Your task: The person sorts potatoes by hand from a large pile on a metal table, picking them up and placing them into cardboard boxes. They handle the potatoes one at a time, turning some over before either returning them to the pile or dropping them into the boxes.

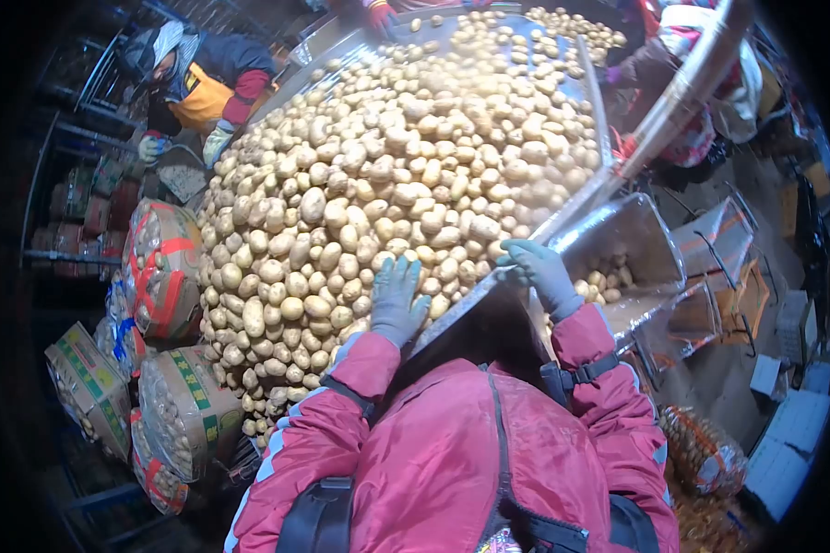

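Note:
A big heap of potatoes (341, 207) covers the metal sorting table in front of me. My left hand (398, 300), in a grey-green glove, lies on the near potatoes with its fingers spread and nothing held. At the table's raised metal rim (466, 304) is my right hand (539, 272), gloved alike. Its fingers reach left over the rim toward the potatoes, loosely bent and apart, and I see nothing in them. Just right of that hand, a metal chute (636, 244) lined with clear plastic holds several potatoes (604, 278).
Taped bags of potatoes (161, 267) stand left of the table. A co-worker in an orange apron (203, 100) is at the far left, another person (687, 101) at the right. A slanting pole (687, 97) crosses the upper right. A filled bag (701, 450) lies lower right.

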Available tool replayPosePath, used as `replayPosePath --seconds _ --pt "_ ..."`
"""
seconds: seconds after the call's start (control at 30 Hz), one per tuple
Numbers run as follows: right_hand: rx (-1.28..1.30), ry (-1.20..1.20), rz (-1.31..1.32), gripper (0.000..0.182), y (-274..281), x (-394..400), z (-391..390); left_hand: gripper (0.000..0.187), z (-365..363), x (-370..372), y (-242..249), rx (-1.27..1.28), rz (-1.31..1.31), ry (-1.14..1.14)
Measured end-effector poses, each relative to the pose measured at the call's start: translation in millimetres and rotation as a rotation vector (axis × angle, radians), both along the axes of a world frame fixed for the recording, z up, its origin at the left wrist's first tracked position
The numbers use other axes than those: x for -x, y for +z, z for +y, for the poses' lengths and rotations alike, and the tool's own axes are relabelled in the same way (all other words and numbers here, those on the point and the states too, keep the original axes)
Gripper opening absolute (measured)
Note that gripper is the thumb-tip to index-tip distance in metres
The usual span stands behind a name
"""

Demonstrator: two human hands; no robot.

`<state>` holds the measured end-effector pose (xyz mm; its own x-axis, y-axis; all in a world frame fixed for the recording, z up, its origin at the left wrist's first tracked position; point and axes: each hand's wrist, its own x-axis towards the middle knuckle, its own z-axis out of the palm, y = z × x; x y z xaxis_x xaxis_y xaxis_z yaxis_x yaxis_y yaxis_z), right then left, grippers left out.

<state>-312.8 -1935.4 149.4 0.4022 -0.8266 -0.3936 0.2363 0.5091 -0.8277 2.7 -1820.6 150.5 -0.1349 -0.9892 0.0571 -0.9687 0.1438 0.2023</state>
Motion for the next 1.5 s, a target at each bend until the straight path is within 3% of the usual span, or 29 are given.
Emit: replayPosePath --seconds 0.03,0.07,0.1,0.17,0.2,0.23,0.3,0.43,0.47,0.5,0.57,0.63,0.67,0.73,0.77,0.83,0.9,0.93,0.97,1.03,1.1,1.17,1.23,1.27,1.3,1.33,1.43,1.5 --pt "0.111 0.062 0.055 0.036 -6.8 -22.2 -15.0 0.078 -0.5 -2.4 1.8 -0.006 0.037 -0.011" --pt "-0.045 0.063 0.009 0.036 19.2 -47.8 -24.1 0.078 -0.8 -3.0 10.5 -0.019 0.087 -0.015" --pt "-0.031 0.042 -0.067 0.035 14.8 -72.2 -38.4 0.070 -0.4 -7.8 11.7 -0.005 0.098 -0.030" --pt "0.510 0.088 0.318 0.036 14.1 -105.9 -75.4 0.062 -1.7 -22.5 18.0 -0.026 0.231 -0.071" --pt "0.586 0.056 0.366 0.037 22.1 -124.3 -92.5 0.051 -6.0 -26.3 27.3 -0.002 0.350 -0.075" --pt "0.566 0.084 0.440 0.038 31.0 -141.1 -114.1 0.051 -11.8 -32.8 36.8 0.002 0.355 -0.066" --pt "0.800 0.059 0.595 0.042 47.3 -181.1 -159.0 0.046 -23.2 -42.7 70.0 0.050 0.570 0.079" --pt "1.034 0.042 0.764 0.051 26.9 -260.7 -238.8 0.039 -68.3 -87.2 112.9 0.181 0.449 0.112" --pt "0.840 0.232 0.817 0.047 30.0 -272.4 -242.4 0.039 -82.4 -97.3 117.5 0.179 0.448 0.116" --pt "1.100 0.191 0.973 0.045 13.5 -283.3 -241.8 0.039 -97.5 -107.4 121.6 0.221 0.432 0.105" --pt "1.122 0.294 1.115 0.043 -4.6 -283.4 -253.4 0.039 -132.0 -126.4 128.2 0.261 0.415 0.099" --pt "1.039 0.282 0.926 0.037 -4.4 -264.3 -267.2 0.042 -164.5 -144.4 130.5 0.287 0.348 0.117" --pt "0.583 0.144 0.557 0.032 -13.4 -253.8 -269.5 0.042 -183.4 -149.8 128.0 0.282 0.349 0.120" --pt "0.418 0.088 0.337 0.029 -58.6 -217.9 -299.3 0.049 -221.4 -151.6 117.3 0.235 0.230 0.046" --pt "0.692 -0.012 0.380 0.027 -27.7 -199.9 -280.8 0.049 -236.4 -150.9 104.0 0.228 0.237 0.041" --pt "0.767 -0.025 0.117 0.026 -30.9 -174.3 -270.4 0.057 -262.0 -147.0 75.0 0.055 -0.047 0.010" --pt "0.519 0.033 -0.026 0.036 -3.2 -158.5 -238.4 0.057 -281.2 -143.4 69.2 0.003 -0.017 0.017" --pt "0.223 -0.029 -0.233 0.034 11.3 -155.6 -214.7 0.056 -289.7 -141.2 67.1 -0.042 0.004 0.031" --pt "0.493 0.037 0.083 0.024 6.8 -150.9 -206.0 0.054 -293.3 -150.4 57.0 0.003 0.113 -0.014" --pt "-0.155 0.028 -0.209 0.034 34.4 -148.3 -180.9 0.052 -282.1 -138.6 93.0 -0.301 0.764 0.240" --pt "-0.153 0.079 -0.121 0.052 45.9 -156.4 -150.9 0.049 -269.2 -125.4 101.2 -0.391 1.240 0.338" --pt "-0.274 0.147 -0.342 0.049 40.4 -160.7 -127.8 0.050 -243.2 -106.7 98.6 -0.430 1.323 0.297" --pt "-0.250 0.193 -0.297 0.049 65.2 -159.9 -103.4 0.052 -201.7 -65.2 123.4 -0.490 1.422 0.288" --pt "-0.340 0.225 -0.216 0.046 64.2 -158.3 -96.0 0.056 -186.1 -51.8 113.6 -0.381 1.048 0.145" --pt "-0.283 0.174 -0.329 0.045 30.6 -158.2 -78.8 0.059 -162.2 -26.2 123.3 -0.413 0.957 0.101" --pt "-0.041 0.177 -0.244 0.045 59.5 -142.5 -69.8 0.059 -142.2 -7.3 112.9 -0.330 0.847 0.043" --pt "-0.192 0.376 0.035 0.050 65.3 -88.3 -43.3 0.057 -102.7 22.2 74.5 -0.216 0.689 -0.137" --pt "-0.193 0.252 0.005 0.052 72.2 -54.7 -15.8 0.056 -90.3 43.3 69.1 -0.177 0.608 -0.212"
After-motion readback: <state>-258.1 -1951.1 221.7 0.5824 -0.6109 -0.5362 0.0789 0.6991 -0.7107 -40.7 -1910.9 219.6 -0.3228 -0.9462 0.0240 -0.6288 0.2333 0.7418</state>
